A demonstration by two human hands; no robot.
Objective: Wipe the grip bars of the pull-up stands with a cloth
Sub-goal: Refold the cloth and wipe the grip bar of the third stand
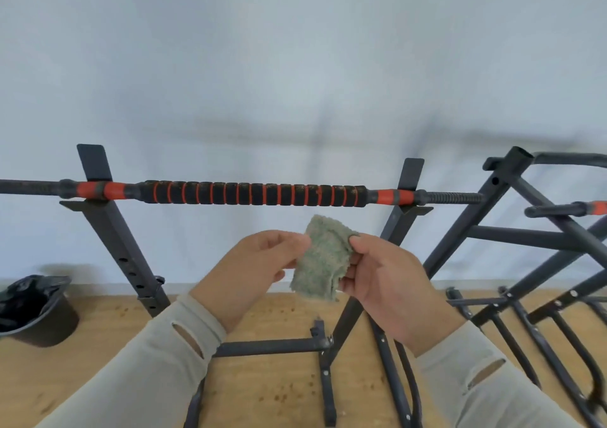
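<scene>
A black foam grip bar [254,194] with orange rings lies horizontally across two black uprights of a pull-up stand [111,230]. Just below its middle I hold a small folded green-grey cloth [323,260] between both hands. My left hand [262,260] pinches its left edge and my right hand [384,276] pinches its right edge. The cloth hangs a short way under the bar and does not touch it. A second stand [512,230] with its own orange-ended bar [571,209] leans at the right.
A white wall stands close behind the stands. The wooden floor [98,362] carries the stands' black base legs [269,347] in front of me. A dark bucket [36,312] with a black liner sits on the floor at the far left.
</scene>
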